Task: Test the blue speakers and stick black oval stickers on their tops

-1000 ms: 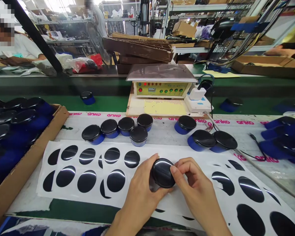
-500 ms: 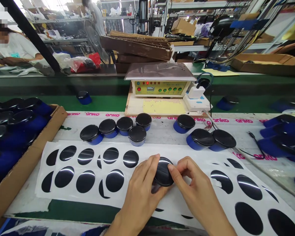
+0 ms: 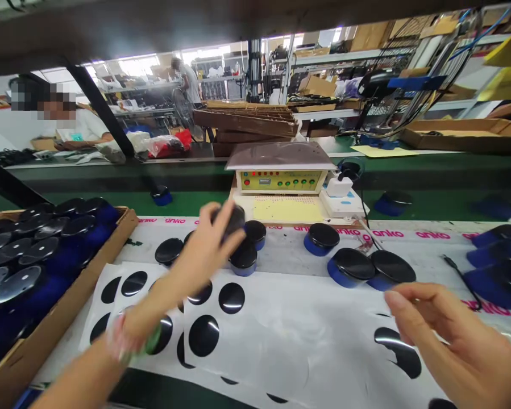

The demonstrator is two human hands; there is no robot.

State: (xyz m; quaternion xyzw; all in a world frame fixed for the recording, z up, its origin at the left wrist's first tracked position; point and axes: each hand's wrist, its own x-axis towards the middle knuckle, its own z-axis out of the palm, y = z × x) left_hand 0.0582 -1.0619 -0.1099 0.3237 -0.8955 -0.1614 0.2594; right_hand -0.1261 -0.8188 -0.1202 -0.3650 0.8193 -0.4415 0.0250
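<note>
Two hands are well apart over the desk (image 3: pixel 283 253). The left hand (image 3: pixel 229 224), blurred, clamps a round black-topped piece (image 3: pixel 237 216), the cardboard box (image 3: pixel 95 267) at its nine o'clock. At its four o'clock, the right hand (image 3: pixel 443 335) curls loosely; whether its fingertips meet is unclear.

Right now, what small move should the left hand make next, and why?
Probably lower the left hand and set its dark round piece on the pale work surface, just right of the clustered blue pieces. Bare space shows there, while the piece seems tight against its neighbours where it is. The right hand looks empty; blur hides the exact height.
</note>
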